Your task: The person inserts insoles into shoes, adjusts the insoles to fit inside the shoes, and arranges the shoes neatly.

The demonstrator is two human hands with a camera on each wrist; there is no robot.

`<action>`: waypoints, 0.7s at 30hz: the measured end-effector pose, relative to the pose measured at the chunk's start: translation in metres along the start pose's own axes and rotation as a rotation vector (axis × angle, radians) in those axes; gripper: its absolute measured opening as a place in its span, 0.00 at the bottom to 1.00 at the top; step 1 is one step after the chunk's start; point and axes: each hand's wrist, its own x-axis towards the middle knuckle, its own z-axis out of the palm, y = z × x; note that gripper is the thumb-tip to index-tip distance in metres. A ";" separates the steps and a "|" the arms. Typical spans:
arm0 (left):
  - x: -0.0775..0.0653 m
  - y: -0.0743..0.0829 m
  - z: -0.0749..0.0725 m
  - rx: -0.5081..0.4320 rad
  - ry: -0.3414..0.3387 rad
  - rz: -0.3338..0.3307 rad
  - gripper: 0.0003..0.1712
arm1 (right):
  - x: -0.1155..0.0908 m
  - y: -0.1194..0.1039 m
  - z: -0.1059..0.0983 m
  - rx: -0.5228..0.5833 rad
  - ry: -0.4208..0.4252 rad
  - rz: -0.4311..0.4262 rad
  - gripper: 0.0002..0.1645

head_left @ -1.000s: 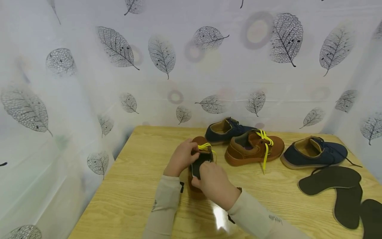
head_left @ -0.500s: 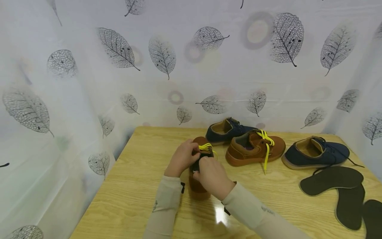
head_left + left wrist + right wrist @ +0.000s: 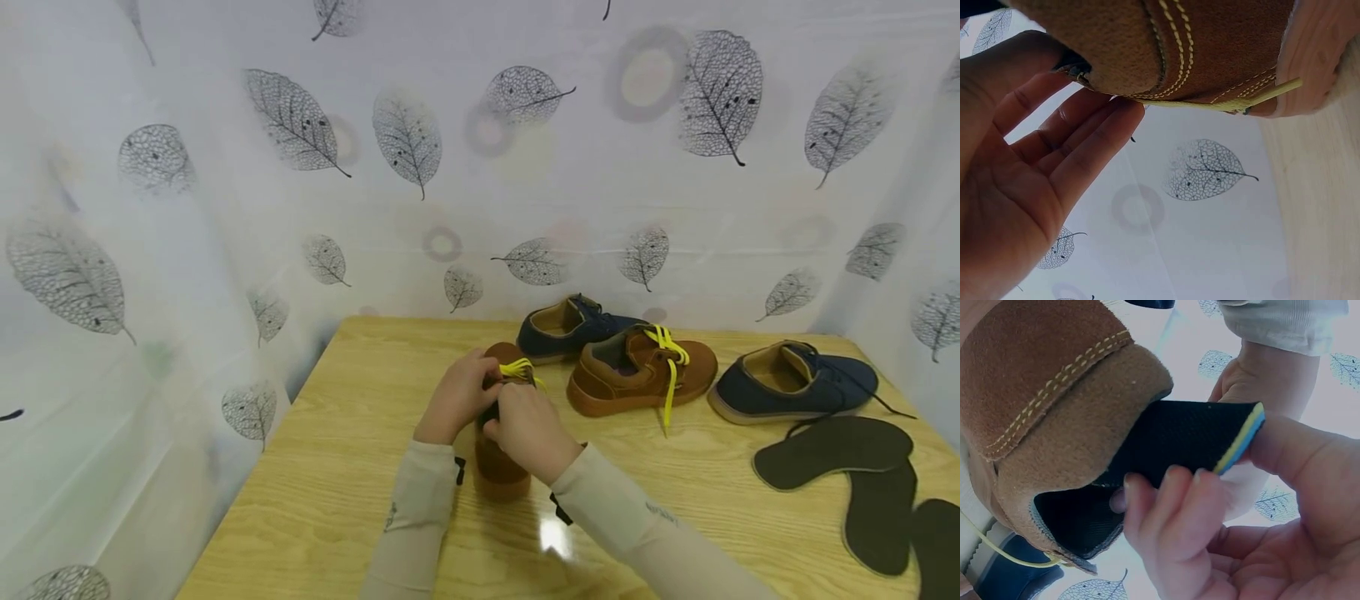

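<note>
A brown suede shoe (image 3: 502,471) with a yellow lace (image 3: 516,367) stands toe away from me on the table. My left hand (image 3: 456,398) grips it at the opening by the laces; in the left wrist view, the thumb and fingers pinch the upper's edge (image 3: 1107,62). My right hand (image 3: 534,432) is over the shoe's opening. Seen from the right wrist, its thumb and fingers pinch a black insole (image 3: 1179,437) with a yellow and blue layered edge. Most of the insole is hidden inside the shoe, its end sticking out.
To the right stand another brown shoe (image 3: 626,379) with yellow laces and two navy shoes, one behind it (image 3: 558,333) and one farther right (image 3: 795,383). Several dark insoles (image 3: 832,454) lie at the right of the wooden table (image 3: 337,500). A leaf-patterned curtain (image 3: 450,167) hangs behind.
My right hand has moved forward, away from me, and the insole has slid deeper into the shoe, uncovering the shoe's heel. My left hand has stayed in place on the shoe.
</note>
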 end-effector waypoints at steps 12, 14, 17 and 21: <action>-0.002 -0.003 0.003 0.005 0.015 -0.005 0.07 | 0.016 0.006 0.005 0.005 -0.040 -0.018 0.10; -0.002 -0.003 0.003 0.005 0.019 -0.004 0.07 | 0.019 0.006 0.006 -0.013 -0.041 -0.015 0.09; -0.001 -0.003 0.003 0.006 0.019 -0.003 0.08 | 0.021 0.007 0.008 -0.032 -0.046 0.000 0.10; -0.001 -0.003 0.002 0.001 0.016 -0.002 0.09 | 0.024 0.009 0.012 -0.049 -0.045 0.016 0.12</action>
